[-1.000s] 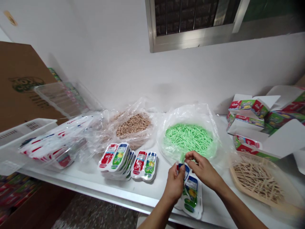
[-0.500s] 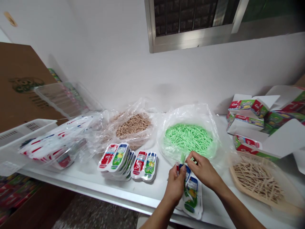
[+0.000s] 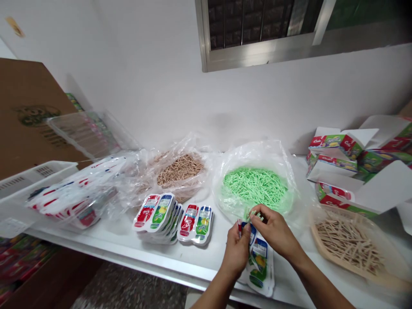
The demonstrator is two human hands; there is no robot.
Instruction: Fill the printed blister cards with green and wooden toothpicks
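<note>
My left hand (image 3: 237,251) is closed on a small bottle-shaped printed packet (image 3: 252,234), held upright near the table's front edge. Pale green sticks (image 3: 246,213) stand up at the top of that packet. My right hand (image 3: 273,231) pinches several short green sticks (image 3: 259,215) right beside the packet's opening. Under both hands lie more red and green printed packets (image 3: 261,266), partly hidden by my left hand. Just behind my hands a clear plastic bag (image 3: 222,195) lies open, full of loose green sticks (image 3: 255,184).
To the left sit a stack of double packets (image 3: 154,214) and another double packet (image 3: 195,225). Behind them is a bag of brown sticks (image 3: 180,170). A tan basket (image 3: 317,240) of brown sticks and open printed boxes (image 3: 334,148) stand right. A white crate (image 3: 38,171) is far left.
My right hand has shifted slightly left, toward the packet's top, and the green sticks in its fingers now show more clearly. My left hand and the packet have barely moved.
</note>
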